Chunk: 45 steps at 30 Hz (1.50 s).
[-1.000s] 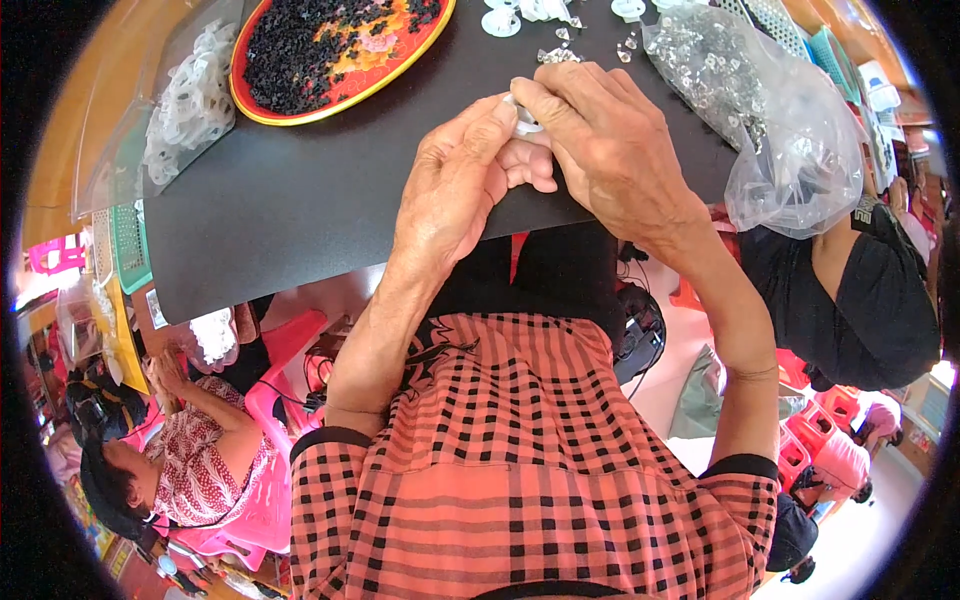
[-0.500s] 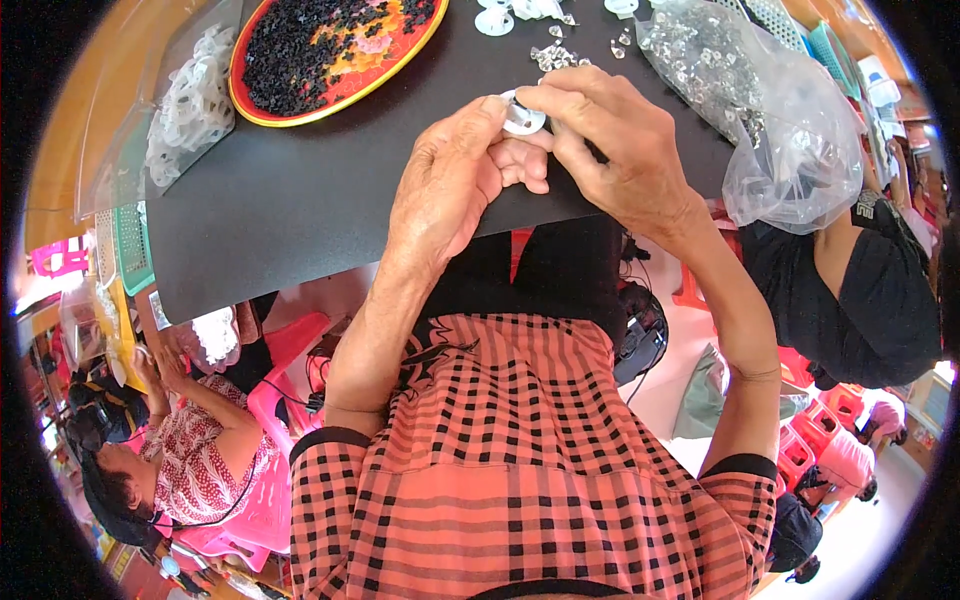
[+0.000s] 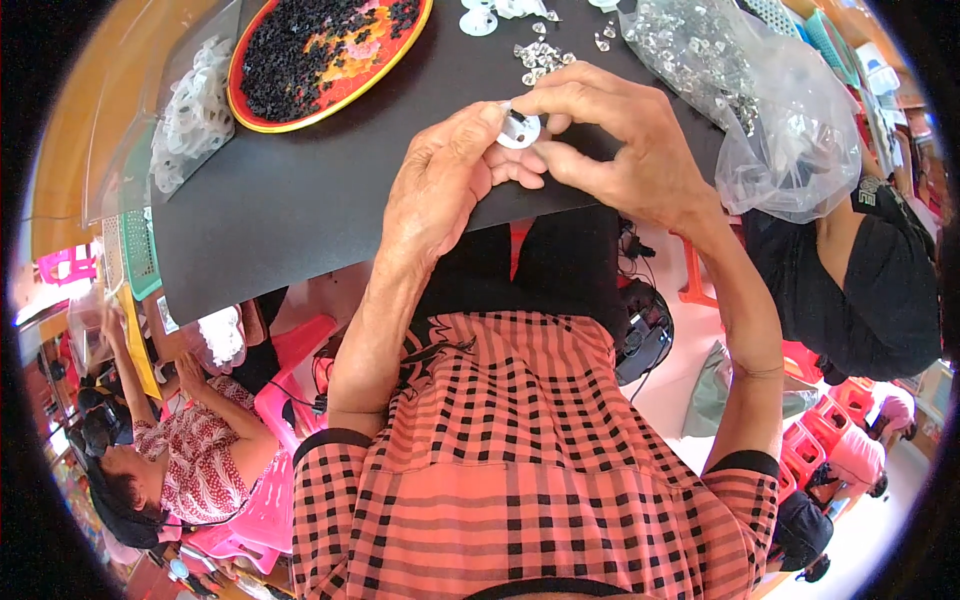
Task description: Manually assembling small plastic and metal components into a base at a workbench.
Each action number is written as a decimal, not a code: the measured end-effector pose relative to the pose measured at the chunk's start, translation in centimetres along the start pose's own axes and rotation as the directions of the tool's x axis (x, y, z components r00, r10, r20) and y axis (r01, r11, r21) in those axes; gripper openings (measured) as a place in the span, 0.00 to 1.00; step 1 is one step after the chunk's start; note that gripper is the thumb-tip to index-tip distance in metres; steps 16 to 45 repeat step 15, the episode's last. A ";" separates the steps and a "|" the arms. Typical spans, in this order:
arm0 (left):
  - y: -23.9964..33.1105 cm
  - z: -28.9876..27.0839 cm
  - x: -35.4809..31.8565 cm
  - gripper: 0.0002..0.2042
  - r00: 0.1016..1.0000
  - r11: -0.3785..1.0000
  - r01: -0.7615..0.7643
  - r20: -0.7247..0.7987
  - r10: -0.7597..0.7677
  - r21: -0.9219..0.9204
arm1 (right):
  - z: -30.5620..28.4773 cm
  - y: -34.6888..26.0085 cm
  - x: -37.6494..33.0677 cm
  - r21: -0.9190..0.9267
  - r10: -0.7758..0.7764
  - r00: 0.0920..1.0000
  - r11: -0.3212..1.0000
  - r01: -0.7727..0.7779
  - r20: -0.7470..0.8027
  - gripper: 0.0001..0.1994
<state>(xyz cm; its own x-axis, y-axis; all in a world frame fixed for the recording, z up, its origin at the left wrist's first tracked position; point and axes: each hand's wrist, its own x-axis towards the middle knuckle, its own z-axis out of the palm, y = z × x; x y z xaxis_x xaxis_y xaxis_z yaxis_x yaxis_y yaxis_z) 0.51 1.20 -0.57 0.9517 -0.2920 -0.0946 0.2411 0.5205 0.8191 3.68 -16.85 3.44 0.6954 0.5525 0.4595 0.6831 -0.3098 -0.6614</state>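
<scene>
My left hand (image 3: 440, 180) pinches a small white round plastic piece (image 3: 521, 133) between thumb and fingers, above the table's near edge. A small black part (image 3: 517, 116) shows at the upper side of the white piece, close to my left thumb tip. My right hand (image 3: 640, 140) is curled around from the right, its index fingertip at the top of the piece and its thumb at the lower right edge. Beyond my hands lie loose clear gem-shaped pieces (image 3: 541, 62). Several more white round pieces (image 3: 478, 20) lie at the far edge of view.
A red and yellow round tray (image 3: 262, 124) of small black parts stands at the far left. Beside it lies a bag of white pieces (image 3: 192, 115). A clear bag of gem-shaped pieces (image 3: 700, 45) lies at right. Other people sit on both sides of the black table (image 3: 300, 200).
The white piece has tilted in my fingers, and the black part on it now shows. My right thumb has moved apart from the index finger, toward the piece's lower edge.
</scene>
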 end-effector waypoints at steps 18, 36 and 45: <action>-1.2 0.3 -0.3 0.21 0.990 0.989 -0.130 -0.047 0.134 0.073 | 0.8 0.1 -0.1 -0.144 -0.039 0.994 0.989 0.024 -0.105 0.13; -1.2 0.3 -0.3 0.21 0.990 0.989 -0.130 -0.047 0.134 0.073 | 0.8 0.1 -0.1 -0.144 -0.039 0.994 0.989 0.024 -0.105 0.13; -1.2 0.3 -0.3 0.21 0.990 0.989 -0.130 -0.047 0.134 0.073 | 0.8 0.1 -0.1 -0.144 -0.039 0.994 0.989 0.024 -0.105 0.13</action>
